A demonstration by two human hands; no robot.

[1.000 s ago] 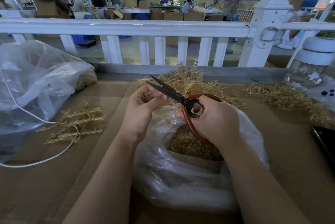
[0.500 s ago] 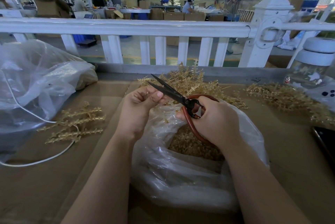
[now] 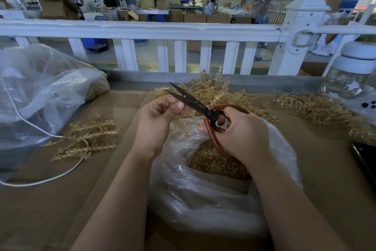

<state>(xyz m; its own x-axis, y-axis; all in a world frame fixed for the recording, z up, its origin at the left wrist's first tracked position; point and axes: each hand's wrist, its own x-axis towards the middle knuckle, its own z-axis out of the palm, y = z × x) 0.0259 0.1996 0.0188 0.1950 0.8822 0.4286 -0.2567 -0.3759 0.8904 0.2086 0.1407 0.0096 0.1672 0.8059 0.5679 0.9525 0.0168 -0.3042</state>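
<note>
Both hands are hovering above the bag (image 3: 203,200). The left hand (image 3: 160,120) is pinching a tan sprig (image 3: 167,104) with curled fingers. The right hand (image 3: 242,135) is gripping the scissors (image 3: 191,100), whose slightly parted blades are pointing far-left over the left thumb.

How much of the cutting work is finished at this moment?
Done: the plastic bag holds a heap of cut pieces. In hand: the left hand pinches a small piece at the open blades of the scissors, gripped by the right hand. Left: uncut sprigs piled behind the bag and another pile at the right.
</note>
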